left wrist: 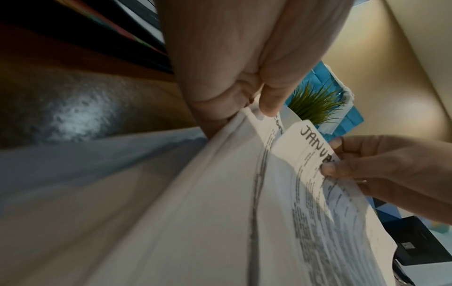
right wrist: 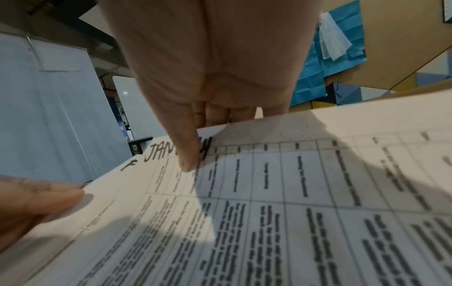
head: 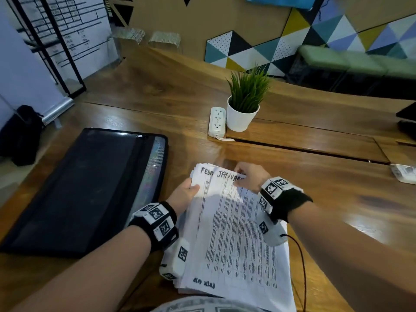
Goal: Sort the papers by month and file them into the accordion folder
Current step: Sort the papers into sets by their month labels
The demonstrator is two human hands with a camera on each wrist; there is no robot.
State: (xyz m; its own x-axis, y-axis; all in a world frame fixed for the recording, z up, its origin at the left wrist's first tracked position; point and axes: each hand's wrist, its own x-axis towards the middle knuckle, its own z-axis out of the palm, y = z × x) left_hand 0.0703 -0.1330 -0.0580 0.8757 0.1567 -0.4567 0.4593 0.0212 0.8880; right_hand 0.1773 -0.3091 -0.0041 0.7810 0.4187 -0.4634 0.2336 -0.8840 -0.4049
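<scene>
In the lower middle of the head view, a stack of papers (head: 234, 239) is lying tilted over the near edge of the wooden tabletop (head: 157, 91), both hands gripping its far end. The left hand (head: 183, 194) is holding the stack's upper left corner, thumb lying on top and fingers hidden beneath. The right hand (head: 249, 176) is pinching the top sheet (right wrist: 269, 193), its thumb pressing over the handwritten word "JANUARY" and its fingers curling behind the edge. That sheet is sitting shifted to the right, baring "Feb" on the page below. At the left of the frame, the black accordion folder (head: 85, 190) is lying flat on the tabletop, just beside the left wrist, its coloured edge facing the papers. Above the hands, a potted plant (head: 245, 102) is standing beside a white power strip (head: 217, 121).
</scene>
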